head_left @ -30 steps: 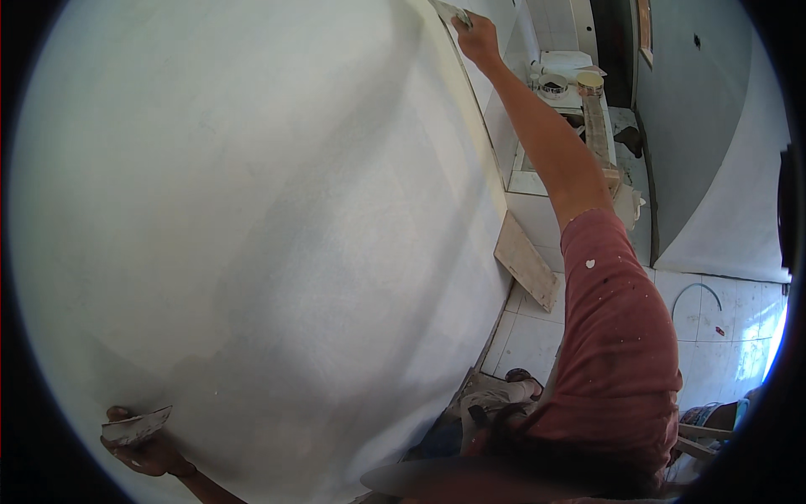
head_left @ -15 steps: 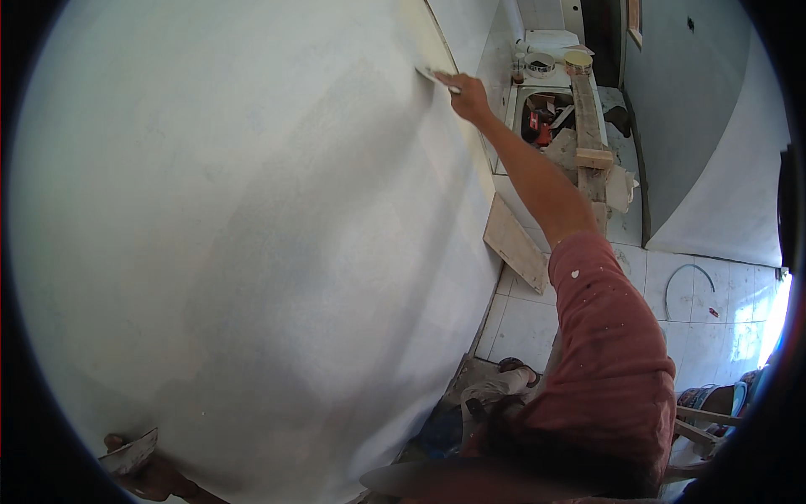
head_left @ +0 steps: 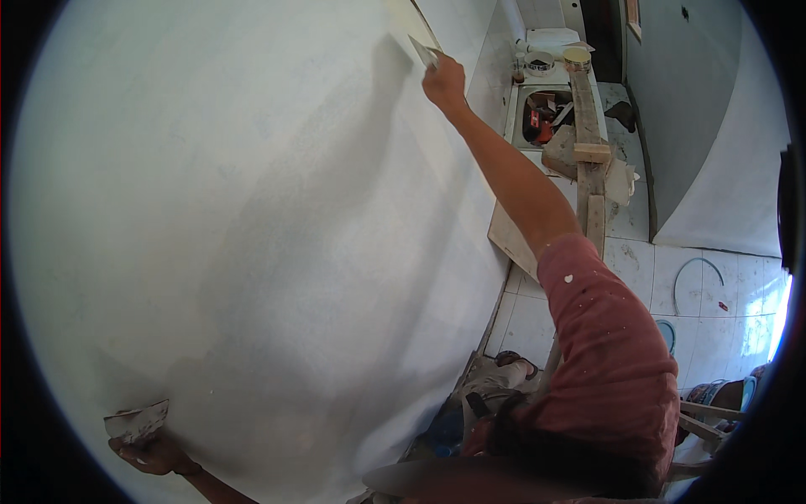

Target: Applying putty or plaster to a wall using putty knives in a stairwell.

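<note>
The thin, pale, flat-edged spreading blade (head_left: 422,52) is at the upper right of the large white plastered wall (head_left: 277,210), just beside its cream-coloured edge strip (head_left: 401,12). The right hand (head_left: 443,82) is closed on the blade's handle end, fingers curled; the handle itself is largely hidden. Whether the blade touches the wall cannot be told. A second, wider flat blade (head_left: 138,422), smeared with whitish and brown residue, is at the lower left. The left hand (head_left: 153,455) grips it from below, the blade projecting above the fingers.

Edges and clearance: the wall's right-hand border runs down toward the floor, the right forearm (head_left: 504,172) crossing in front. A broad stretch of wall separates the hands, which are well apart. A flat beige wooden board (head_left: 514,239) stands tilted beside the border, partly behind the arm.

Surface: largely smooth, with soft grey shadows running diagonally and a brighter area at mid-height.

Room: white tiled floor (head_left: 508,329) below. Beyond the arm, a rectangular sink (head_left: 518,128) holds red and dark objects; a long weathered wooden plank (head_left: 585,105) runs alongside. A curved pale-blue hose (head_left: 678,281) lies at the right.
</note>
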Demonstrator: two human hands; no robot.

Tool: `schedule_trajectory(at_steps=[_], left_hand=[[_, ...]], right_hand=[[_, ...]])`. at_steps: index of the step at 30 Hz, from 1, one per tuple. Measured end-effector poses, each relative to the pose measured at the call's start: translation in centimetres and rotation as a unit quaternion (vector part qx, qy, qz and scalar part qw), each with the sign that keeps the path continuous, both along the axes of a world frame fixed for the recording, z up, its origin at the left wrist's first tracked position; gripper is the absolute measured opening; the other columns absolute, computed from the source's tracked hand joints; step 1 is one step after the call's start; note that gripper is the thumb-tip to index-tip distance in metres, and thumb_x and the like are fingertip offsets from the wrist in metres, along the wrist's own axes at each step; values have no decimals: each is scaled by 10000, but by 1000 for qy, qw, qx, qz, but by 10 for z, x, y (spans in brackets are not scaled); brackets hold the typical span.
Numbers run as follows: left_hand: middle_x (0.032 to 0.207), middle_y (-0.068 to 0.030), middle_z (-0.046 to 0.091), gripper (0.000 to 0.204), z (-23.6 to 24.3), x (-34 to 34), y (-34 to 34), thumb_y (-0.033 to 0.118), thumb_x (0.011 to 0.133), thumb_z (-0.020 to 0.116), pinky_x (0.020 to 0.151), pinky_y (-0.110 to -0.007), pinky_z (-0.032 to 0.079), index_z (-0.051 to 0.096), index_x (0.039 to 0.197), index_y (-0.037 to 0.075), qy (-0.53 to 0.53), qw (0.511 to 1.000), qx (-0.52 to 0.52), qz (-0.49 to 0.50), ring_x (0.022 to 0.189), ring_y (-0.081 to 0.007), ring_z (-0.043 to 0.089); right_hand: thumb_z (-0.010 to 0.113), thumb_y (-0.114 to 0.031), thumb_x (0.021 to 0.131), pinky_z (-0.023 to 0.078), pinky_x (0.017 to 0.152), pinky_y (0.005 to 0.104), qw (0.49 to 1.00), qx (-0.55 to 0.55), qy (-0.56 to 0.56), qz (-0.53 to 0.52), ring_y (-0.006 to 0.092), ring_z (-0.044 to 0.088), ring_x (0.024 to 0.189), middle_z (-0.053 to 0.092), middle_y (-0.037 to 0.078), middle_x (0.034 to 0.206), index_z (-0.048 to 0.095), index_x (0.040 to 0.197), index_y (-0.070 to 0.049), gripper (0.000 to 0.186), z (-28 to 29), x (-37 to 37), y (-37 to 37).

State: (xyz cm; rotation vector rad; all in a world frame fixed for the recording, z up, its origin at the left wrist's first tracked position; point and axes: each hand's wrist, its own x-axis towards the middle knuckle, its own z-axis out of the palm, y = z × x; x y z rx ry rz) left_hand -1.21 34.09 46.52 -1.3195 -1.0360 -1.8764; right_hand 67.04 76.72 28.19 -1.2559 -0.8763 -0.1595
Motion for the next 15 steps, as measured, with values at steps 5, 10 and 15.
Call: schedule_trajectory(at_steps=[5, 10, 15], left_hand=[[942, -88, 485, 424, -2, 23, 14, 410, 1042, 327, 743, -300, 454, 494, 1049, 20, -10, 997, 5, -78, 851, -171, 488], [916, -74, 471, 419, -1, 65, 19, 428, 1035, 341, 704, -296, 444, 481, 1005, 34, -31, 998, 24, -41, 832, -172, 475], [902, -35, 491, 454, -3, 55, 19, 443, 1043, 332, 734, -282, 419, 524, 1052, 32, 4, 996, 28, -79, 823, -150, 482]], right_hand=[[572, -1, 694, 518, 680, 450, 993, -56, -98, -40, 355, 626, 737, 653, 181, 793, 657, 1199, -148, 533, 7, -53, 13], [544, 17, 732, 510, 676, 470, 979, -33, -183, 79, 373, 626, 783, 676, 175, 873, 667, 1181, -165, 500, -86, -34, -26], [549, -71, 735, 557, 723, 498, 969, -220, 103, 36, 417, 660, 860, 674, 239, 938, 614, 1111, 14, 391, -94, 18, 6]])
